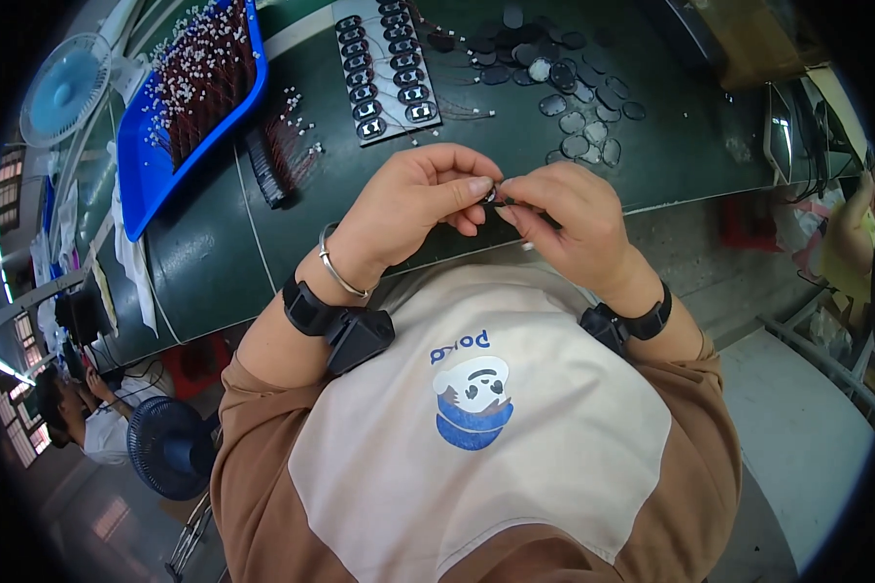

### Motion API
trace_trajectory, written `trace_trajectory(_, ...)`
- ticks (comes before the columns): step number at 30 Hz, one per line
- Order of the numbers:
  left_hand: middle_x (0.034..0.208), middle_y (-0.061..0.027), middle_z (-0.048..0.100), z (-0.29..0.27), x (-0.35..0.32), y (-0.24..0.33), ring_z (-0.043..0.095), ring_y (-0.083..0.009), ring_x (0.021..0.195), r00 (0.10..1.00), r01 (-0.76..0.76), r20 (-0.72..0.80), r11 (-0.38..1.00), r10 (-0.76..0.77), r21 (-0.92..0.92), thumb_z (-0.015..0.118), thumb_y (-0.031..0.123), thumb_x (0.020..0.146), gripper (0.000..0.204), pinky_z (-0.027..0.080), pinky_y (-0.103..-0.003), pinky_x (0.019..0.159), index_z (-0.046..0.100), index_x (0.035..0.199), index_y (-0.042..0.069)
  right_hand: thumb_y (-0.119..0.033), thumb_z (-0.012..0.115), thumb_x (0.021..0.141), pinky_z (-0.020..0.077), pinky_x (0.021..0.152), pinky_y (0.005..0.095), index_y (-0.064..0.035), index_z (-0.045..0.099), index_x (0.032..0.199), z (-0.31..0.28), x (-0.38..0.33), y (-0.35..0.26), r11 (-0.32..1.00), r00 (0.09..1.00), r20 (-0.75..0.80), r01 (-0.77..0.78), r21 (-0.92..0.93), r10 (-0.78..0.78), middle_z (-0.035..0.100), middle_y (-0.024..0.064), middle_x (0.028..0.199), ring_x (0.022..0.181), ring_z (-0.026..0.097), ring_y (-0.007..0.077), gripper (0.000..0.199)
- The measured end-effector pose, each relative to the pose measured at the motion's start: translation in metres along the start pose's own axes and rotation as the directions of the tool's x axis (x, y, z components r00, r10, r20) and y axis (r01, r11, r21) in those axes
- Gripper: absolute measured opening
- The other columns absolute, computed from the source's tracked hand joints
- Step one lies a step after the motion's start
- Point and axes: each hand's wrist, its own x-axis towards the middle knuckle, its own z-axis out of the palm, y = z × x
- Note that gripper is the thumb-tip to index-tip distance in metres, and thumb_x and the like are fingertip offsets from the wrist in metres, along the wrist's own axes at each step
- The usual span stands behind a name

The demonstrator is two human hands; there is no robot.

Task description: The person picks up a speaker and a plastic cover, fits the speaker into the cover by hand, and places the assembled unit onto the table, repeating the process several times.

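Near the table's front edge, my left hand [420, 202] and my right hand [576, 216] meet with their fingertips closed on one small black oval part [490, 197]. Fingers cover most of it, so its exact kind is unclear. A small white connector [528, 246] shows just under my right hand. Beyond my hands lies a pale rectangular board [387, 78] bearing two columns of black oval parts with thin dark-red wires. To its right, loose flat black oval pieces [574, 124] are scattered, some with a shiny clear face.
A blue tray [146, 185] full of red-wired parts with white connectors stands at the left. Beside it is a row of black wired parts [264, 167]. A light-blue fan [66, 89], a dark fan [170, 447] and a co-worker [102, 428] are further left. A brown box [749, 39] sits far right.
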Motion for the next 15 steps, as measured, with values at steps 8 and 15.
trace_trajectory(8, 0.081, -0.0051, 0.063, 0.001, -0.004, -0.004, 0.061, -0.0092, 0.068, 0.999, 0.010, 0.042, 0.998, -0.012, 0.060, 0.059, 0.008, 0.089, 0.020, 0.053, -0.022, 0.062, 0.060, 0.106, -0.003, 0.003, 0.071, 0.069, 0.0438, 0.054, 0.0311, -0.0025, 0.064, 0.086, 0.001, -0.005, -0.001, 0.991, 0.993, -0.027, 0.109, -0.073, -0.111, 0.061, 0.0092, 0.077, 0.064, 0.057, 0.0237, 0.019)
trace_trajectory(15, 0.086, -0.0054, 0.064, 0.002, -0.011, -0.003, 0.061, -0.0091, 0.071, 0.994, -0.015, 0.110, 0.998, 0.008, 0.066, 0.061, 0.005, 0.088, 0.018, 0.053, -0.022, 0.065, 0.061, 0.105, -0.002, 0.003, 0.069, 0.071, 0.0437, 0.054, 0.0304, -0.0012, 0.062, 0.084, 0.000, -0.005, -0.003, 0.997, 0.998, -0.006, 0.064, 0.043, -0.064, 0.061, 0.0097, 0.076, 0.064, 0.056, 0.0231, 0.015)
